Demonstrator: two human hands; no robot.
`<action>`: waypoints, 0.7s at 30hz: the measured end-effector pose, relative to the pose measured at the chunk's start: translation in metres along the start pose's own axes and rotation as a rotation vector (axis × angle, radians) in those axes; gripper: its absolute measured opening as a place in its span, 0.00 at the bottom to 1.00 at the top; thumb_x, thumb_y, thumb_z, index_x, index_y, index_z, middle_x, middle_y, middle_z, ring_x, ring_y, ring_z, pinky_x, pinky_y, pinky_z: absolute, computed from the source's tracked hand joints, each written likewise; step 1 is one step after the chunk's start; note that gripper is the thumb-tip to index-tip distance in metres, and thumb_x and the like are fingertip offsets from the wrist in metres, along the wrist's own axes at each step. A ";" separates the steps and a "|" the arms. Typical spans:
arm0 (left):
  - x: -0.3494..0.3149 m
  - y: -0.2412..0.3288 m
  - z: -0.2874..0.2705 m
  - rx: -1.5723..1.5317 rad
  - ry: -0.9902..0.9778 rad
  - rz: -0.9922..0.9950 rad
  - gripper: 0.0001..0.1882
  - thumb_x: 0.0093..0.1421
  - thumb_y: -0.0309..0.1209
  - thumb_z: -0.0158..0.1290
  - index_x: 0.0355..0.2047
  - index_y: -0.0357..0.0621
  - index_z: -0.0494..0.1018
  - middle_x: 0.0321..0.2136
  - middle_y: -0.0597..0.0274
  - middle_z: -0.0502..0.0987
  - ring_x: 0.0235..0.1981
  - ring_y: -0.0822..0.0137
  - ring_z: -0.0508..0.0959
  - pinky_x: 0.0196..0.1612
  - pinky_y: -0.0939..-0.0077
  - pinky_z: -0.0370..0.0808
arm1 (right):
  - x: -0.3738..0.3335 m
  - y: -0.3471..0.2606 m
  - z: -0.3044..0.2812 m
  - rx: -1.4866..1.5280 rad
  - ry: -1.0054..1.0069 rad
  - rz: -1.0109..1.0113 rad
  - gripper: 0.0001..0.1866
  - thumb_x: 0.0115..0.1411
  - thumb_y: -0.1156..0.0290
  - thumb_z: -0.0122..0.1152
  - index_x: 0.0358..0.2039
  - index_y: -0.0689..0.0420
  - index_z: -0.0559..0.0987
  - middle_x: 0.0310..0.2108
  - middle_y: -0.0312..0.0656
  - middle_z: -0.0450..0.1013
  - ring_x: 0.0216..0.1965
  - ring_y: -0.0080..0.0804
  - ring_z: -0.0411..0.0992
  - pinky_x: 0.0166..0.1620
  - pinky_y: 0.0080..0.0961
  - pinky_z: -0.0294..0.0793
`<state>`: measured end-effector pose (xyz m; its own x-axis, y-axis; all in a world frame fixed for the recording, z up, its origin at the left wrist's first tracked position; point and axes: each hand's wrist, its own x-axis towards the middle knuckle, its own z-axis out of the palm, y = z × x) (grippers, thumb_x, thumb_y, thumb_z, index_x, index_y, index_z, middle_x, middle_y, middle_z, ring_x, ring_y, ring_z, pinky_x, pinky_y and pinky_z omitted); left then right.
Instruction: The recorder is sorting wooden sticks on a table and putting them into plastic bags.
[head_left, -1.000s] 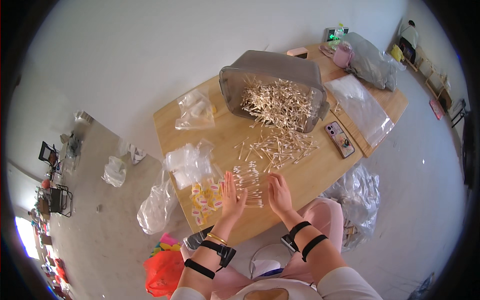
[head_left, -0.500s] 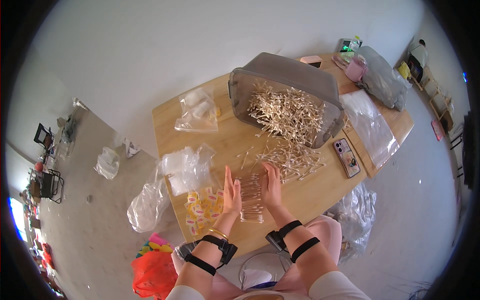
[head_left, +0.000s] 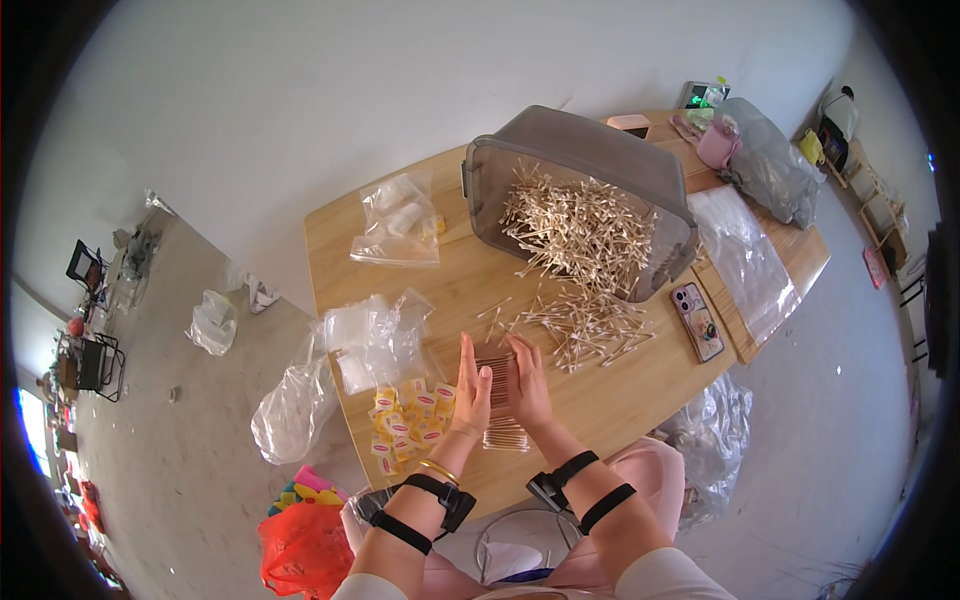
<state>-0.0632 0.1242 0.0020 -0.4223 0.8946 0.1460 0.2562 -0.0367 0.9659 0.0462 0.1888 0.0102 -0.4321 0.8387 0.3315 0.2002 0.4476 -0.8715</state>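
Observation:
Between my palms lies a neat stack of cotton swabs [head_left: 506, 432], lined up side by side on the wooden table. My left hand [head_left: 472, 392] stands on edge against the stack's left side, its fingers stretched out. My right hand [head_left: 527, 382] presses in from the other side with straight, slightly bent fingers. Neither hand is wrapped around the swabs. Just beyond my fingertips is a loose heap of cotton swabs [head_left: 590, 328], spilling from a grey plastic bin [head_left: 590, 140] tipped on its side. Small yellow and white packets [head_left: 405, 425] are scattered beside my left hand.
Clear plastic bags [head_left: 375, 335] lie at the table's left, with another bag [head_left: 398, 220] farther back. A phone [head_left: 697, 322] and a flat plastic sheet [head_left: 745, 255] are to the right. Behind them sit a pink cup [head_left: 717, 145] and a grey bag [head_left: 770, 165].
My right hand has moved left, closer to my left hand, narrowing the space around the swab stack. My left hand has shifted slightly to the right.

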 end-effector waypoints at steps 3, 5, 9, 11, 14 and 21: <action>-0.001 0.002 0.001 0.094 -0.112 -0.013 0.43 0.72 0.56 0.33 0.73 0.35 0.38 0.74 0.43 0.40 0.75 0.49 0.40 0.74 0.60 0.40 | -0.003 0.002 -0.003 -0.037 -0.015 -0.047 0.22 0.66 0.74 0.48 0.60 0.66 0.66 0.58 0.61 0.64 0.61 0.61 0.63 0.61 0.43 0.67; -0.003 0.004 0.003 0.177 -0.159 0.026 0.43 0.72 0.56 0.33 0.73 0.35 0.38 0.74 0.43 0.40 0.75 0.49 0.40 0.74 0.59 0.39 | -0.006 -0.001 0.002 -0.023 -0.015 -0.095 0.21 0.66 0.78 0.46 0.60 0.64 0.66 0.58 0.60 0.65 0.61 0.60 0.63 0.61 0.43 0.67; -0.007 0.008 0.000 0.227 -0.123 0.014 0.42 0.72 0.55 0.32 0.72 0.34 0.38 0.73 0.42 0.41 0.75 0.48 0.40 0.74 0.56 0.39 | -0.011 0.002 -0.013 0.025 0.026 -0.005 0.21 0.66 0.78 0.46 0.60 0.63 0.67 0.59 0.59 0.65 0.61 0.59 0.63 0.61 0.42 0.67; -0.010 0.011 0.000 0.518 -0.142 0.133 0.44 0.71 0.56 0.33 0.72 0.32 0.40 0.73 0.42 0.42 0.75 0.48 0.41 0.74 0.53 0.39 | -0.019 0.009 -0.026 -0.014 0.002 0.004 0.23 0.63 0.80 0.47 0.59 0.63 0.68 0.59 0.57 0.65 0.61 0.57 0.64 0.61 0.42 0.67; -0.018 0.009 0.000 1.005 -0.305 0.079 0.46 0.70 0.59 0.34 0.71 0.31 0.42 0.73 0.43 0.43 0.75 0.50 0.41 0.74 0.50 0.36 | -0.025 0.001 -0.037 -0.111 -0.091 0.036 0.25 0.59 0.82 0.49 0.59 0.62 0.68 0.59 0.55 0.65 0.62 0.55 0.64 0.61 0.42 0.68; -0.008 0.021 0.017 1.233 -0.299 0.146 0.48 0.68 0.62 0.33 0.72 0.31 0.43 0.73 0.45 0.44 0.75 0.55 0.40 0.74 0.48 0.32 | -0.041 0.011 -0.045 -0.290 -0.001 0.019 0.28 0.54 0.84 0.51 0.58 0.63 0.70 0.59 0.50 0.66 0.64 0.49 0.62 0.65 0.39 0.65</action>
<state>-0.0392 0.1239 0.0177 -0.1519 0.9881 0.0248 0.9852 0.1494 0.0842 0.1058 0.1737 0.0038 -0.4263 0.8477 0.3157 0.4516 0.5018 -0.7377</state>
